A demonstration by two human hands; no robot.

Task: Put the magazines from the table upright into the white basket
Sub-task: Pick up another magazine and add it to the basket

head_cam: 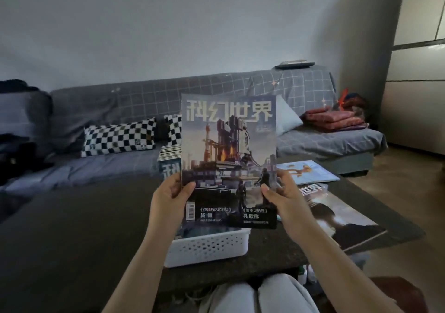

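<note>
A grey sofa (216, 91) is stretching across the back, with checkered cushions (119, 136) lying on it. The dark table (72, 228) is carrying the white basket (209, 247) near its front edge; magazines already standing in the basket (169, 166) are being hidden mostly behind the held one. Two flat magazines (337, 216) are lying to the right. The held magazine (228, 158) is being kept upright, long axis vertical, directly above the basket, so a straight lowering is called for. Its lower edges are being gripped by the left hand (168, 197) and the right hand (284, 199), thumbs pressed on the cover.
</note>
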